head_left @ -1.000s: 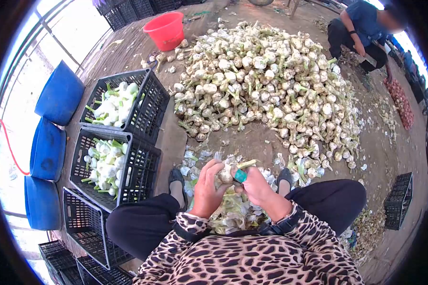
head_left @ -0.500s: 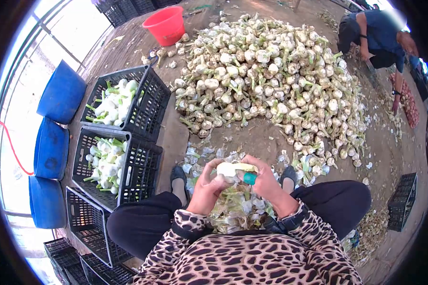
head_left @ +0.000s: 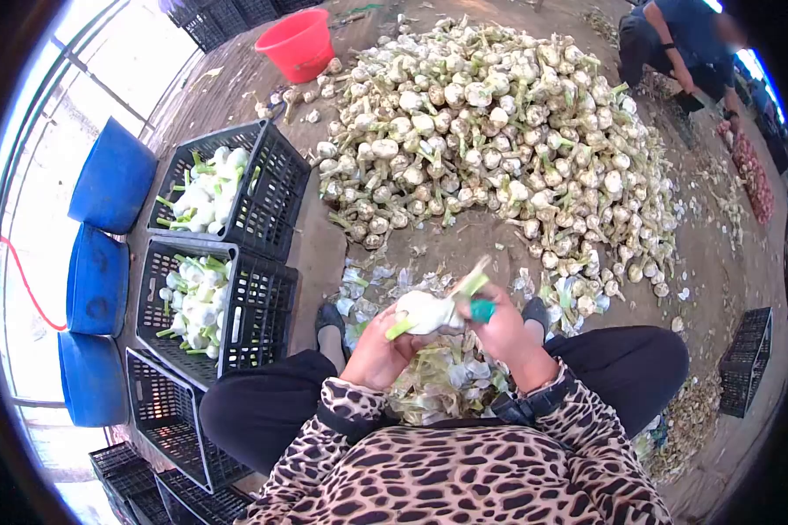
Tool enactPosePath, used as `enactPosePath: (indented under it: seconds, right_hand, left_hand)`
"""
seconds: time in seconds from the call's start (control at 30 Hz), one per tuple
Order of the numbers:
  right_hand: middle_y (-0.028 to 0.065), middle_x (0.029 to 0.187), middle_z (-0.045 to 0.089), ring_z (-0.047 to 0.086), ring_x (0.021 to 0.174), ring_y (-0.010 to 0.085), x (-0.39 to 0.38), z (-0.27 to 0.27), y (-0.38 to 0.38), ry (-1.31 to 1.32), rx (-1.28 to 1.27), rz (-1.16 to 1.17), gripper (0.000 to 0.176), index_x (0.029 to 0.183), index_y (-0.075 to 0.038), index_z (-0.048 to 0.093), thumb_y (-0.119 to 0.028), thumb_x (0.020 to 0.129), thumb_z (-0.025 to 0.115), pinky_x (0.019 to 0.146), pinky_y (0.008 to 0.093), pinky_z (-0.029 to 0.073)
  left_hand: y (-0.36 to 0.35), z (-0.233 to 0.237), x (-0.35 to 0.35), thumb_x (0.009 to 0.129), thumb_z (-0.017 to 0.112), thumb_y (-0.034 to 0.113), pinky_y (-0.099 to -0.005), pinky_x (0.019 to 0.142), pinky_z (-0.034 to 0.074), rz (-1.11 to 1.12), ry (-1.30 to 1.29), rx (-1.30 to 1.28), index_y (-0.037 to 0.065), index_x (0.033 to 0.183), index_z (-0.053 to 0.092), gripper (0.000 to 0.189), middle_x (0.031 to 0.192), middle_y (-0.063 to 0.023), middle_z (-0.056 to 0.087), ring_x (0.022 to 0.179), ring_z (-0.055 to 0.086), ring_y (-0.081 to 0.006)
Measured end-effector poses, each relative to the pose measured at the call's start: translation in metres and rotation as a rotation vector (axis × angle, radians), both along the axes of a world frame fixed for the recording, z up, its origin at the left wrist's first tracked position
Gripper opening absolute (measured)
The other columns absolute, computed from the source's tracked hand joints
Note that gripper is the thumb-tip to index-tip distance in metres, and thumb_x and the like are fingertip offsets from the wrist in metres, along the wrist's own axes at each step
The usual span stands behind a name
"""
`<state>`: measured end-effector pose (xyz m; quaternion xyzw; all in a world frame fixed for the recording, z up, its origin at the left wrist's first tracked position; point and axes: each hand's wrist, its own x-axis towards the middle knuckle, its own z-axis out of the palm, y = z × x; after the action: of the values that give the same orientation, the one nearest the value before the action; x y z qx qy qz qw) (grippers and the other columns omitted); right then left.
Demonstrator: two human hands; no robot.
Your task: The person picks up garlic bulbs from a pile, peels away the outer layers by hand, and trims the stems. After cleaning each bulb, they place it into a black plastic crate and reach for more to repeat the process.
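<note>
My left hand is closed around the lower side of a white garlic bulb with green stem parts, held above my lap. At the bulb's right side, my right hand grips a small green tool, whose working end is blurred. A cut-looking green stem points up and to the right beside the right fingers. Below both hands lies a heap of papery garlic skins between my legs.
A large pile of untrimmed garlic covers the ground ahead. Cleaned bulbs fill two black crates on the left, near blue tubs. A red bucket stands beyond. Another person crouches at upper right by a red net sack.
The garlic bulb has turned in my left hand, its stem now pointing up and right. My right hand has shifted slightly right and down with the green tool.
</note>
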<state>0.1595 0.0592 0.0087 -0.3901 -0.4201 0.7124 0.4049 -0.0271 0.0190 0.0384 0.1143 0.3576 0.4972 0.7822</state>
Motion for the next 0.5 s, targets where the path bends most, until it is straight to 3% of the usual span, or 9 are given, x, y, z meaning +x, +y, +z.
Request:
enactPosePath:
  seconds: [0.1, 0.13, 0.17, 0.23, 0.33, 0.43, 0.47, 0.5]
  right_hand:
    - [0.0012, 0.083, 0.059, 0.056, 0.074, 0.0115, 0.003, -0.005, 0.015, 0.406, -0.396, -0.332, 0.009, 0.094, -0.006, 0.059, -0.012, 0.088, 0.055, 0.064, 0.0259, 0.047]
    - [0.0005, 0.083, 0.058, 0.058, 0.072, 0.0149, 0.006, 0.003, 0.026, 0.438, -0.461, -0.476, 0.009, 0.096, -0.008, 0.057, -0.010, 0.088, 0.053, 0.059, 0.0263, 0.049]
    - [0.0032, 0.086, 0.061, 0.059, 0.073, 0.0173, 0.025, -0.030, 0.036, 0.394, -0.375, -0.435, 0.014, 0.100, -0.006, 0.055, -0.011, 0.087, 0.054, 0.059, 0.0305, 0.049]
    - [0.0088, 0.086, 0.063, 0.061, 0.072, 0.0225, 0.025, -0.021, 0.041, -0.703, 0.144, 0.007, 0.021, 0.103, -0.004, 0.055, -0.012, 0.084, 0.058, 0.062, 0.0348, 0.049]
    - [0.0147, 0.085, 0.063, 0.061, 0.074, 0.0295, -0.006, 0.012, 0.010, -1.313, 0.423, 0.453, 0.023, 0.102, -0.004, 0.058, -0.014, 0.081, 0.062, 0.066, 0.0373, 0.048]
    - [0.0161, 0.084, 0.062, 0.059, 0.075, 0.0340, -0.022, 0.032, 0.007, -0.633, 0.687, 0.030, 0.020, 0.097, -0.004, 0.061, -0.012, 0.079, 0.062, 0.067, 0.0376, 0.048]
    - [0.0155, 0.085, 0.062, 0.060, 0.077, 0.0340, -0.026, 0.042, 0.005, -0.576, 0.595, 0.038, 0.018, 0.094, -0.004, 0.061, -0.007, 0.077, 0.059, 0.068, 0.0381, 0.048]
    - [0.0150, 0.085, 0.062, 0.060, 0.077, 0.0335, -0.030, 0.038, 0.004, -0.579, 0.664, 0.008, 0.019, 0.094, -0.004, 0.061, -0.006, 0.075, 0.059, 0.068, 0.0378, 0.048]
  left_hand:
    - [-0.004, -0.004, -0.008, 0.087, 0.058, 0.026, -0.0308, 0.078, 0.048, -0.021, -0.069, 0.065, 0.003, 0.125, 0.046, 0.046, 0.114, -0.0073, 0.058, 0.097, 0.057, -0.0191]
    - [-0.005, -0.007, -0.009, 0.086, 0.058, 0.027, -0.0312, 0.078, 0.048, -0.027, -0.086, 0.085, 0.004, 0.125, 0.046, 0.047, 0.114, -0.0074, 0.058, 0.098, 0.057, -0.0196]
    - [-0.006, -0.008, -0.010, 0.086, 0.058, 0.026, -0.0310, 0.078, 0.048, -0.004, -0.107, 0.064, 0.004, 0.124, 0.047, 0.045, 0.113, -0.0075, 0.058, 0.097, 0.058, -0.0193]
    - [-0.006, -0.010, -0.012, 0.086, 0.058, 0.024, -0.0305, 0.078, 0.049, 0.036, -0.145, 0.023, 0.005, 0.122, 0.047, 0.042, 0.112, -0.0078, 0.058, 0.096, 0.058, -0.0187]
    - [-0.004, -0.011, -0.010, 0.088, 0.054, 0.025, -0.0293, 0.078, 0.046, 0.151, -0.021, -0.040, 0.008, 0.121, 0.046, 0.037, 0.111, -0.0061, 0.057, 0.097, 0.056, -0.0171]
    - [-0.004, -0.018, -0.010, 0.091, 0.049, 0.024, -0.0293, 0.080, 0.045, 0.165, 0.036, -0.070, 0.009, 0.123, 0.044, 0.036, 0.114, -0.0054, 0.055, 0.101, 0.054, -0.0168]
    - [-0.005, -0.014, -0.009, 0.091, 0.047, 0.023, -0.0289, 0.080, 0.045, 0.167, 0.063, -0.059, 0.009, 0.123, 0.044, 0.035, 0.114, -0.0055, 0.055, 0.102, 0.054, -0.0167]
    - [-0.004, -0.014, -0.009, 0.092, 0.047, 0.023, -0.0296, 0.081, 0.045, 0.162, 0.058, -0.046, 0.009, 0.123, 0.044, 0.035, 0.113, -0.0056, 0.055, 0.102, 0.054, -0.0167]
